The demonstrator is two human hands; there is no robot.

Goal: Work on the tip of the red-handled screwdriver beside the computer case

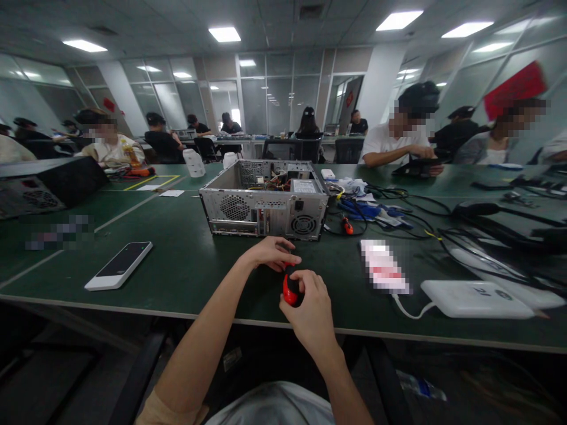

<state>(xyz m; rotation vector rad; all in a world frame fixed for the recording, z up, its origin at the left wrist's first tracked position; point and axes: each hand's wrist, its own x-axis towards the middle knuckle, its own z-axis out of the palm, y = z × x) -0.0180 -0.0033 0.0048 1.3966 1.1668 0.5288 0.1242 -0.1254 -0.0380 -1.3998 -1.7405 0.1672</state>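
Grips a red-and-black tool (290, 293) in the right hand (313, 300), on the near side of the open computer case (266, 200), in front of the panel with the fan grille (303, 224). Curls the right fingers round the handle, thumb low against its red near end. Reaches in with the left hand (267, 252), just in front of the same panel, palm turned mostly down, fingers loosely bent and a little apart, tips close to the tool's far end. Cannot tell whether pinching that end, touching it or merely curving over it, with the view crowded there by fingers and thumb.

Judged as the relation to mind: long axis of the tool running roughly away from the body toward the case, red butt nearest the body, far end close by the left fingertips. Places the right hand nearer the handle, already wrapped about it; places the left nearer the case, with the tool's body on the bodyward side of its fingertips. Hard to say how steeply tilted over the green table (190, 268), or whether clear of it. Has both hands outside the case.

Note, just right of the case, a smaller orange-and-black tool (348, 227) near crumpled blue fabric (361, 209); well to the left and nearer the body, a white device (119, 268) with a dark face.
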